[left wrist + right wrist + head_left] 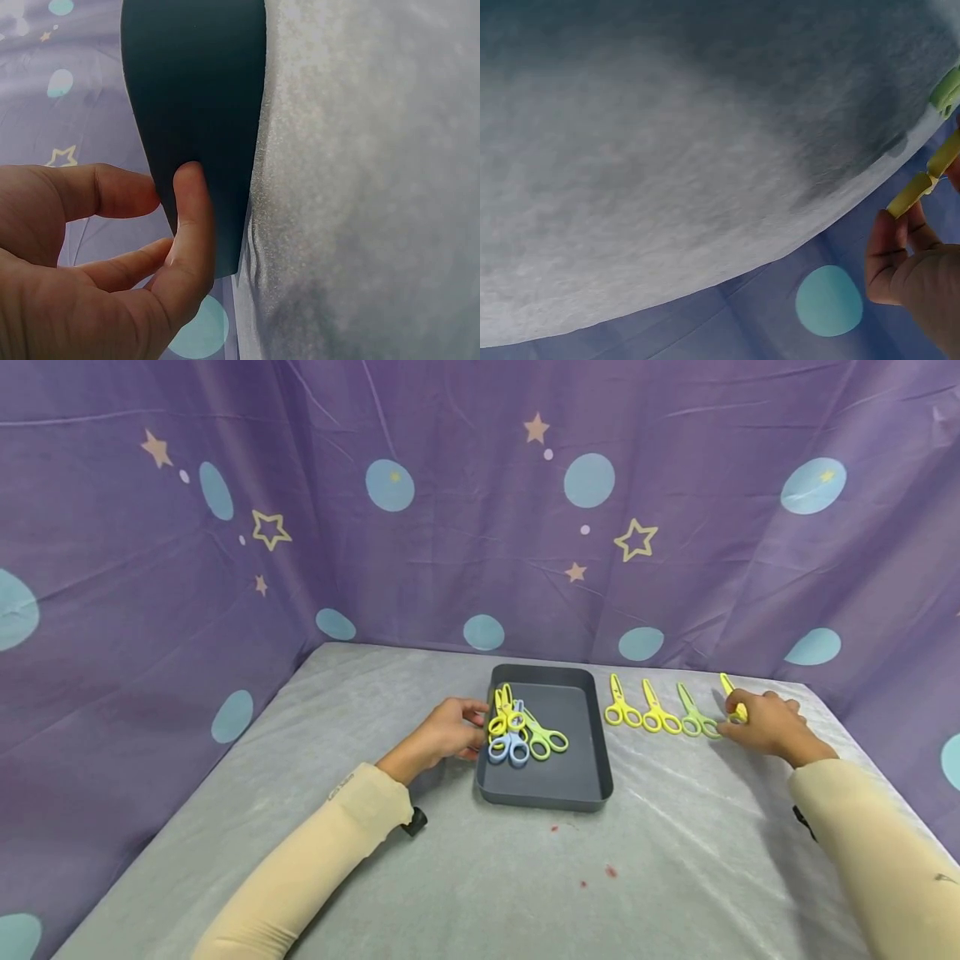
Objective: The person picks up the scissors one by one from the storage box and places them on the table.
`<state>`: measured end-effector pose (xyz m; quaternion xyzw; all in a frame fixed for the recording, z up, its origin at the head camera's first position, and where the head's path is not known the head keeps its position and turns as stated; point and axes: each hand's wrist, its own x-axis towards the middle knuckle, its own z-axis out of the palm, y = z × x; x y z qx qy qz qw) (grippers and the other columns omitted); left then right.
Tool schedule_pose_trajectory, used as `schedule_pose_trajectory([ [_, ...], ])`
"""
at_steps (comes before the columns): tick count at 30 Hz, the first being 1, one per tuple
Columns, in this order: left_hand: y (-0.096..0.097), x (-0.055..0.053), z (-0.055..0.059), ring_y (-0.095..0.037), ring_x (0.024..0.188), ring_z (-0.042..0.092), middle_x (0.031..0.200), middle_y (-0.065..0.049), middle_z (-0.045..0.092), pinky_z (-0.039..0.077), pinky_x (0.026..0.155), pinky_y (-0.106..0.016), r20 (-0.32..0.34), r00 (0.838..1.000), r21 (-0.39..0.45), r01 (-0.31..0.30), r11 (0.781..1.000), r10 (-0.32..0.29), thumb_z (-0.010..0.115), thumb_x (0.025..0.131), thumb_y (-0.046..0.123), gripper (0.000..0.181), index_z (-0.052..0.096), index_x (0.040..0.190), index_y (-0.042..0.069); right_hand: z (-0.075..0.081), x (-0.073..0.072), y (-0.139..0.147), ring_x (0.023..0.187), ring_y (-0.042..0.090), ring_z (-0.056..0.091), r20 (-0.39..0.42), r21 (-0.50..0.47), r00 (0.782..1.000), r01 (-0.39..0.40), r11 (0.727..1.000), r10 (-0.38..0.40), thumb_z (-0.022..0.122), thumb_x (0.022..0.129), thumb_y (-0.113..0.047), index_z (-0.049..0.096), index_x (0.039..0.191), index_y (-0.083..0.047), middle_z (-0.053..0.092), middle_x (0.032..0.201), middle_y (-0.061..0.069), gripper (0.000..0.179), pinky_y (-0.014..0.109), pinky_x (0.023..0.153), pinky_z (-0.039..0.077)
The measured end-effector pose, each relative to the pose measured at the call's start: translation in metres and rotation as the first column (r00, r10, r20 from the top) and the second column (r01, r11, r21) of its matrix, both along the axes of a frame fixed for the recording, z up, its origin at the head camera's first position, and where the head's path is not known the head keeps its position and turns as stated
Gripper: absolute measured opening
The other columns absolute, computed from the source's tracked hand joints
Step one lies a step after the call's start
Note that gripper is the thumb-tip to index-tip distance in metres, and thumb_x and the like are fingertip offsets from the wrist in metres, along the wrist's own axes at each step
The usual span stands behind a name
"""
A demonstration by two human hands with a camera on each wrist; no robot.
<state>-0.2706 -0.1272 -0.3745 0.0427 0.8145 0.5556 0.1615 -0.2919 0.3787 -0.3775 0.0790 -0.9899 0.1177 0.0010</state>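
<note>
A dark grey tray [577, 777] stands on the cloth-covered table. Inside, along its left side, yellow scissors [507, 706], blue scissors [512, 739] and green scissors [542, 735] lie overlapping. My left hand [448, 731] holds the tray's left wall, one finger against the outside and others at the rim, as the left wrist view shows. To the right of the tray, my right hand [768, 722] pinches yellow scissors [915, 191] by the handle end, their blades pointing away from me. Beside that hand lie other green scissors [697, 718].
Two more yellow scissors, one nearest the tray [618, 706] and one beside it [656, 710], complete a row at the table's back right. A purple patterned curtain [450, 568] rises behind the table. Small red marks [611, 872] spot the grey cloth in front of the tray.
</note>
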Motion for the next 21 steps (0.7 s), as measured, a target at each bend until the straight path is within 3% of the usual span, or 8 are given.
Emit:
schedule_pose_trajectory([
  [12, 0.000, -0.001, -0.002, -0.023, 0.076, 0.066, 0.123, -0.019, 0.055, 0.064, 0.067, -0.039, -0.006, 1.000, 0.010, 0.002, 1.000, -0.002, 0.059, 0.084, -0.011, 0.067, 0.050, 0.149, 0.000, -0.013, -0.004, 0.015, 0.087, 0.038, 0.056, -0.052, 0.015, 0.995, -0.081, 0.997, 0.081, 0.074, 0.085, -0.030, 0.064, 0.103, -0.003, 0.064, 0.082, 0.008, 0.033, 0.047, 0.069, 0.034],
  [21, 0.000, -0.002, -0.001, -0.024, 0.080, 0.068, 0.124, -0.018, 0.054, 0.064, 0.069, -0.041, 0.000, 1.000, -0.006, 0.005, 1.000, -0.005, 0.061, 0.087, -0.009, 0.065, 0.050, 0.150, 0.002, -0.019, -0.009, 0.015, 0.089, 0.041, 0.059, -0.051, 0.014, 0.994, -0.101, 0.995, 0.101, 0.076, 0.083, -0.028, 0.066, 0.102, -0.002, 0.067, 0.086, 0.013, 0.033, 0.050, 0.069, 0.036],
])
